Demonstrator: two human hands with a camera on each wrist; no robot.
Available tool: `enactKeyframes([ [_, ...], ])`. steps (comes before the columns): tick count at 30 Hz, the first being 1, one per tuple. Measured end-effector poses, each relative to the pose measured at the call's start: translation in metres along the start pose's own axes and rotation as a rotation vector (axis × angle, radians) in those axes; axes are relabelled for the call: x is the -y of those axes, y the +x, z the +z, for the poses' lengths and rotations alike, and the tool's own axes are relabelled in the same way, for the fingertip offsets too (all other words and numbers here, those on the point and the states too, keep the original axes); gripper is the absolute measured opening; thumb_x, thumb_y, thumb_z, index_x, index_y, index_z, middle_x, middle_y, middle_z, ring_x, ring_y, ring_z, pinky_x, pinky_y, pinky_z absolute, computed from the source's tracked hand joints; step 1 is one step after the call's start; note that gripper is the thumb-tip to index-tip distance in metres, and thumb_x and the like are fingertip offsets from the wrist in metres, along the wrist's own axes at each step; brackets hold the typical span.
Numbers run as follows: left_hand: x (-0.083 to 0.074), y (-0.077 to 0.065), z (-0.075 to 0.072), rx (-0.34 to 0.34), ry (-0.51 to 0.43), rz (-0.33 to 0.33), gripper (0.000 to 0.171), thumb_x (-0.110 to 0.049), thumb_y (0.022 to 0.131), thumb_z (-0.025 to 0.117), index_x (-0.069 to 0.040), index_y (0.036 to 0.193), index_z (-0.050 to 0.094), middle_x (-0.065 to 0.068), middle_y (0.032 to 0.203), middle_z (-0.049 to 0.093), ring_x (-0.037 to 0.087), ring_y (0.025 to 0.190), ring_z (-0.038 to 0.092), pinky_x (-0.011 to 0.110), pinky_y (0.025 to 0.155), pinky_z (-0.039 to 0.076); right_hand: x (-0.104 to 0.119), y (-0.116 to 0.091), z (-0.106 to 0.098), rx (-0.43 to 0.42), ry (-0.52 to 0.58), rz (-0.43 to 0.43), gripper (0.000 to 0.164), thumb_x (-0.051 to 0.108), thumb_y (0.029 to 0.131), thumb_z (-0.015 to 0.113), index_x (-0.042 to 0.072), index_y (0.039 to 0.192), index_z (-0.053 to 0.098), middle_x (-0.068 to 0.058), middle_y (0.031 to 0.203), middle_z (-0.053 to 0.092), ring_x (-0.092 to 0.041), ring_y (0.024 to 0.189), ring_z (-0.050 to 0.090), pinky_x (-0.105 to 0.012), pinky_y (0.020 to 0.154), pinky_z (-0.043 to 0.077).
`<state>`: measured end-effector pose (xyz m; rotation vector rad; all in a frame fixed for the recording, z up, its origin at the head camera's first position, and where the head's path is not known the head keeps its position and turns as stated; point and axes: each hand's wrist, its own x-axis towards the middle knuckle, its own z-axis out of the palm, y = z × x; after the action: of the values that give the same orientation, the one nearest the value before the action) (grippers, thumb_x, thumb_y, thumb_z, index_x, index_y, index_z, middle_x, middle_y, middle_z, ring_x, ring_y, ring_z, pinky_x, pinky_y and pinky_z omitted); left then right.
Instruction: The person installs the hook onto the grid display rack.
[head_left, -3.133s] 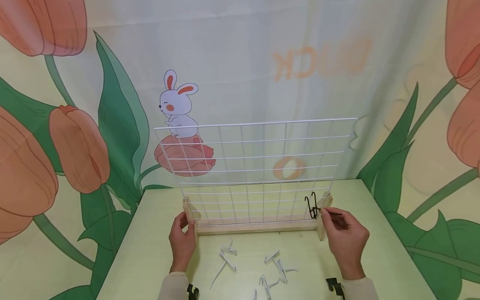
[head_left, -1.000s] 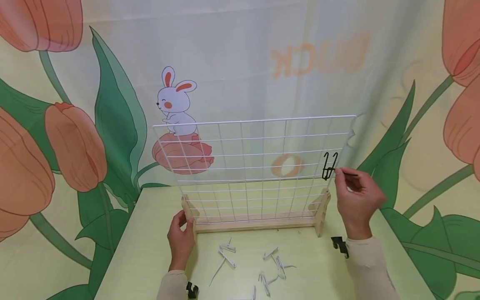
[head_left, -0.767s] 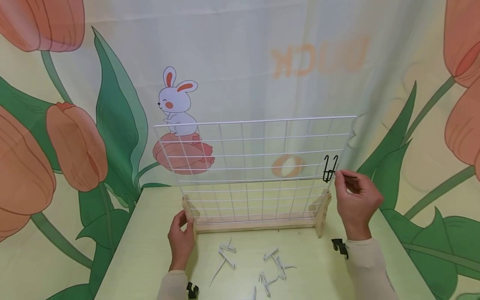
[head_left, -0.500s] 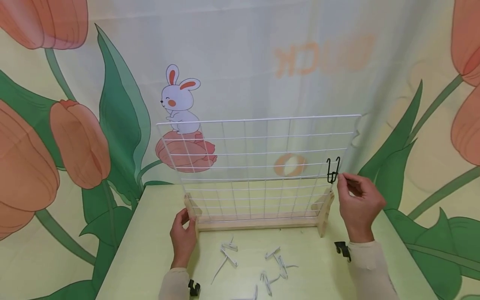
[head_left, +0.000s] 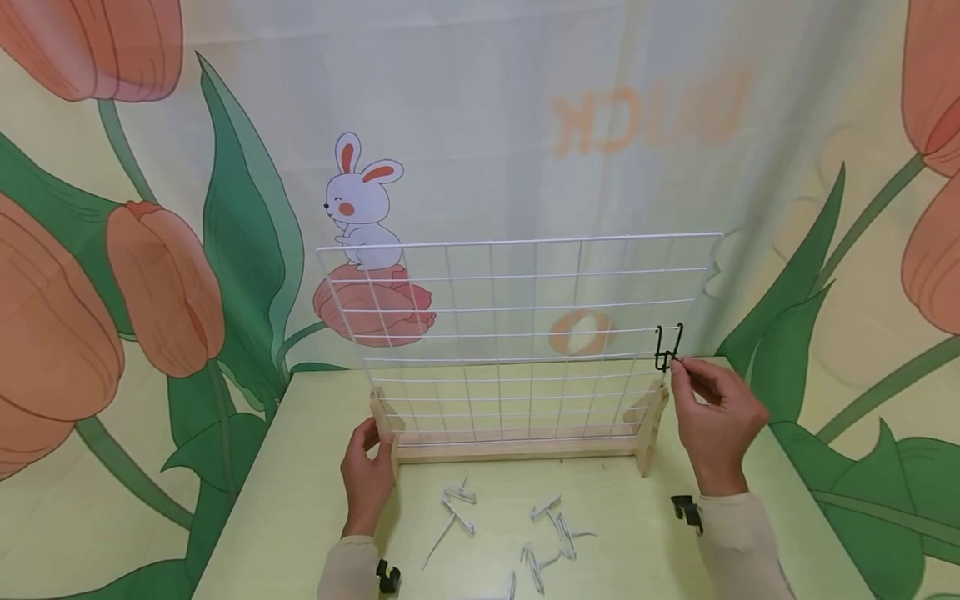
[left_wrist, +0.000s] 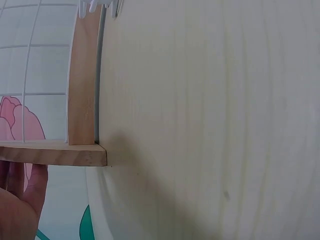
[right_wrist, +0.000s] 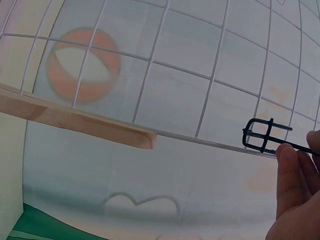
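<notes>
A white wire grid panel (head_left: 517,333) stands upright in a wooden stand (head_left: 517,450). My left hand (head_left: 366,479) is at the stand's left foot; in the left wrist view its fingers (left_wrist: 37,187) rest against the outer face of that wooden piece (left_wrist: 55,154). My right hand (head_left: 716,421) pinches the arm of a black double wire hook (head_left: 666,354) between thumb and fingers. The hook's two bent tips point up at the grid's right edge, near a horizontal wire. In the right wrist view the black hook (right_wrist: 257,134) overlaps the grid wires; whether it catches one, I cannot tell.
Several white hooks (head_left: 562,533) lie scattered on the pale table (head_left: 277,500) before the stand. A printed curtain (head_left: 480,125) with tulips and a rabbit hangs behind the table. Each wrist wears a black clip-like piece (head_left: 686,512).
Over three seconds my right hand has raised the black hook from low by the right foot to the grid's right edge. Lately it has dipped slightly. My left hand has stayed at the stand.
</notes>
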<state>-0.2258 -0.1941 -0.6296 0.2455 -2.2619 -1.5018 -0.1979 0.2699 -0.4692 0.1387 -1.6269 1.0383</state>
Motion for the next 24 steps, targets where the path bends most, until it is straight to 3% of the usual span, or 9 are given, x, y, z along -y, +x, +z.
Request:
enactKeyframes([
  [8,0.003,0.001,0.001,-0.005,0.002,0.010,0.039,-0.017,0.103,0.070,-0.013,0.141,0.062,0.011,0.133,0.071,0.028,0.124,0.067,0.015,0.086,0.052,0.000,-0.006,-0.001,0.027,-0.002,0.029,0.016,-0.009,0.080,0.086,-0.005,0.096,0.082,-0.026,0.093,0.079,0.011,0.090,0.072,-0.009,0.083,0.054],
  [10,0.002,0.001,0.001,-0.004,0.000,0.012,0.039,-0.017,0.103,0.070,-0.013,0.141,0.062,0.011,0.133,0.071,0.028,0.124,0.067,0.019,0.088,0.054,0.000,-0.008,-0.002,0.032,-0.010,0.033,0.016,-0.008,0.081,0.085,-0.006,0.096,0.082,-0.026,0.093,0.079,0.011,0.090,0.072,-0.009,0.083,0.054],
  [16,0.003,0.001,0.002,-0.004,0.001,0.002,0.040,-0.016,0.104,0.069,-0.011,0.142,0.061,0.012,0.134,0.070,0.029,0.125,0.067,0.046,0.095,0.058,0.001,-0.014,-0.005,0.035,-0.031,0.066,0.017,-0.008,0.081,0.085,-0.006,0.098,0.082,-0.026,0.094,0.078,0.013,0.089,0.071,-0.008,0.083,0.053],
  [24,0.004,0.001,0.002,-0.004,0.003,-0.005,0.040,-0.016,0.104,0.069,-0.012,0.143,0.060,0.012,0.135,0.070,0.029,0.126,0.066,0.051,0.098,0.056,0.004,-0.026,-0.014,0.073,-0.098,0.153,0.017,-0.003,0.086,0.083,-0.007,0.103,0.080,-0.025,0.097,0.079,0.017,0.088,0.068,-0.006,0.083,0.052],
])
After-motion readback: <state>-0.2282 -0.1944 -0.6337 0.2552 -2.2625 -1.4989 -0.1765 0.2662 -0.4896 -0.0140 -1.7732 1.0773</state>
